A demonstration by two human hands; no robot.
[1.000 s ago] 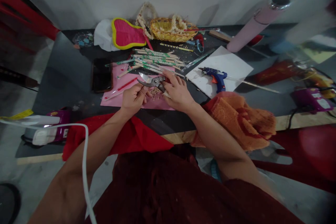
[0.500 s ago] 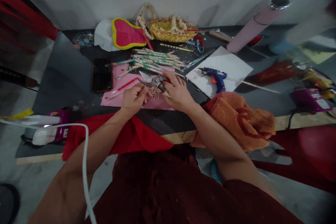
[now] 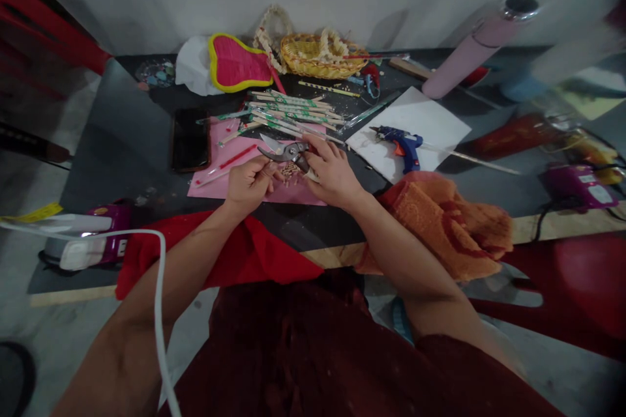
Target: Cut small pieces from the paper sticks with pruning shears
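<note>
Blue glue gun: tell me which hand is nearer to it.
Right. The right hand, gripping the shears, is to the left of the glue gun; the left hand is farther left.

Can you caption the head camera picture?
A right hand grips pruning shears beside the left hand, over pink paper.

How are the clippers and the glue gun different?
The clippers are in the right hand; the glue gun lies on a white sheet. The clippers have grey blades, spread apart; the glue gun has a blue body and orange trigger. Both point toward the picture's left.
</note>
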